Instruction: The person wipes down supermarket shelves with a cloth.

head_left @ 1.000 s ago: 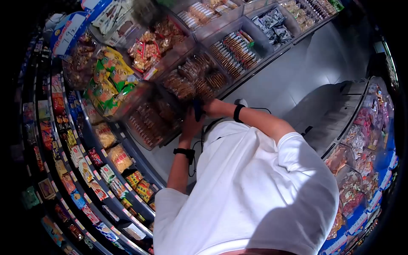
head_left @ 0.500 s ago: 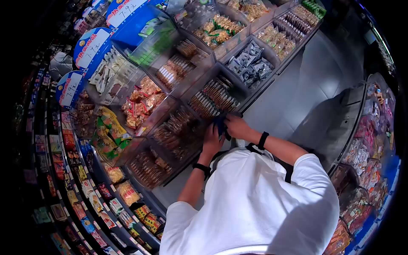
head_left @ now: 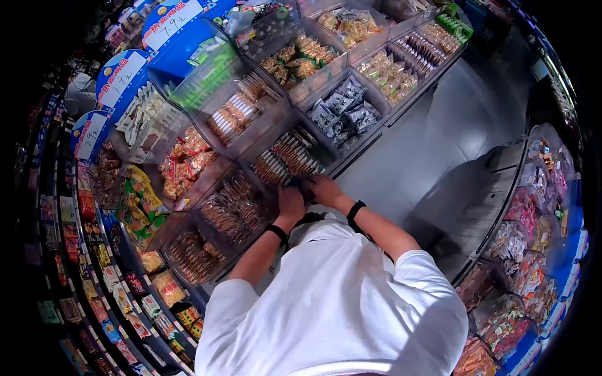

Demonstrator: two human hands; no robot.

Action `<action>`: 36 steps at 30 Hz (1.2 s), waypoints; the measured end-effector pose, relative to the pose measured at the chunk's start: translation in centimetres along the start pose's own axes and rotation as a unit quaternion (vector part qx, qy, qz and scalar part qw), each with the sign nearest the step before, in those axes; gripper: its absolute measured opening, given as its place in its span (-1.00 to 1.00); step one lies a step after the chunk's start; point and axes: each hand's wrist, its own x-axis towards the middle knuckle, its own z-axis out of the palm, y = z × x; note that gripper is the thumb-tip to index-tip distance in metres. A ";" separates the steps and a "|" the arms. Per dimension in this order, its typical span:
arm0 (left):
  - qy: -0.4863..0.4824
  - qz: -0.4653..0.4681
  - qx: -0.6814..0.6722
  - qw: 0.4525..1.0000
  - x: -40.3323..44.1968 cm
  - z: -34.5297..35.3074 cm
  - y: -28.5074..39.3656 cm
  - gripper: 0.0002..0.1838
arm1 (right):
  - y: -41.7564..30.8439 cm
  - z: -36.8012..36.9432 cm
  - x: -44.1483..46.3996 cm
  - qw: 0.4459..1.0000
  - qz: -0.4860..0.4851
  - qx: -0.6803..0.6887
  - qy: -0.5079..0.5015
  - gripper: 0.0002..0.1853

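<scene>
Dark bluish item (head_left: 300, 184), cloth-like, bunched, partly hidden between both hands' fingers (head_left: 318, 185), details unclear

Bin walls (head_left: 266, 133) front the hands (head_left: 291, 205); aisle (head_left: 417, 160) opens right.

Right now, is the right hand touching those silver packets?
Apart. The head view shows the right hand short of the silver packets, with a clear gap between them.

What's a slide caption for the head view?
Left hand and right hand at a dark item by snack bins.
</scene>
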 end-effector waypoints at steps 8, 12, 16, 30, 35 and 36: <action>0.099 0.075 0.101 0.987 6.1 1.1 2.1 -0.76 | 5.3 -2.0 0.1 0.993 0.085 -0.073 0.033 -0.42; 0.075 0.105 0.105 0.986 4.8 1.1 0.8 -0.79 | 4.2 0.1 -0.2 0.989 0.081 -0.116 0.053 -0.50; 0.065 0.120 0.084 0.987 1.6 -0.2 -1.6 -0.82 | 1.6 -0.2 0.3 0.987 0.086 -0.116 0.076 -0.56; 0.063 0.042 -0.256 0.964 -7.8 -5.5 -9.2 -0.73 | -8.4 3.8 3.2 0.998 0.022 0.043 -0.042 -0.56; 0.041 -0.110 -0.305 0.945 -10.2 -1.9 -12.0 -0.65 | -8.4 4.2 4.3 0.998 -0.022 -0.039 -0.054 -0.51; 0.041 -0.116 -0.315 0.941 -10.9 -1.7 -12.0 -0.65 | -8.4 4.4 4.2 0.997 -0.026 -0.043 -0.065 -0.51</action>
